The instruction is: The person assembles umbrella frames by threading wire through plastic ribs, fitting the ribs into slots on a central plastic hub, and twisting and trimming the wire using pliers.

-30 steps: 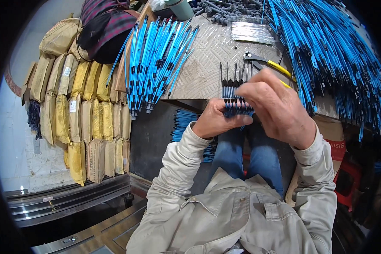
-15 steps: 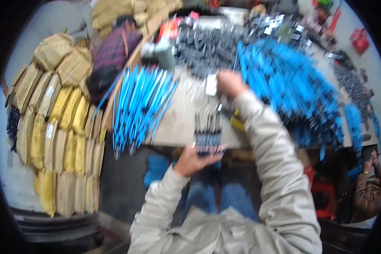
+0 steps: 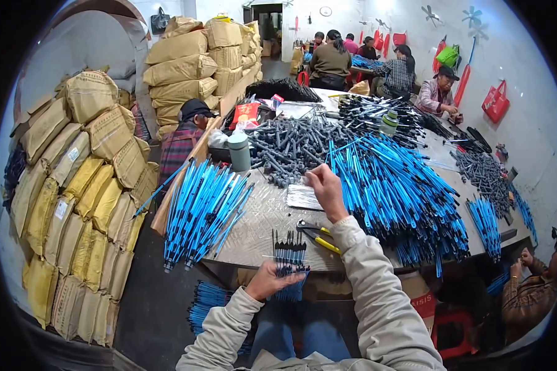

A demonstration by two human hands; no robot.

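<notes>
In my left hand [image 3: 271,280], just off the table's front edge, is a bunch of thin blue-and-black strips [image 3: 289,255], their black ends pointing away from me. The fingers close around its lower part. A fine pale wire sticks out sideways beside that thumb. Farther forward, my right hand [image 3: 328,193] is closed with fingertips pinched together, above the right side of a flat pile of thin silvery wires [image 3: 303,198]. Whatever the pinch holds is too small to make out. Pliers with yellow handles [image 3: 322,237] lie between the two hands.
Long blue strips lie in a pile [image 3: 204,210] on the left and a larger heap [image 3: 396,198] on the right. Dark grey parts [image 3: 297,145] and a grey-green flask [image 3: 239,152] stand beyond. Brown sacks [image 3: 74,210] line the left. Several people sit around other tables.
The view has tilted up and sharpened, showing more of the room. My left hand still grips the strips; my right hand remains by the silvery wires.
</notes>
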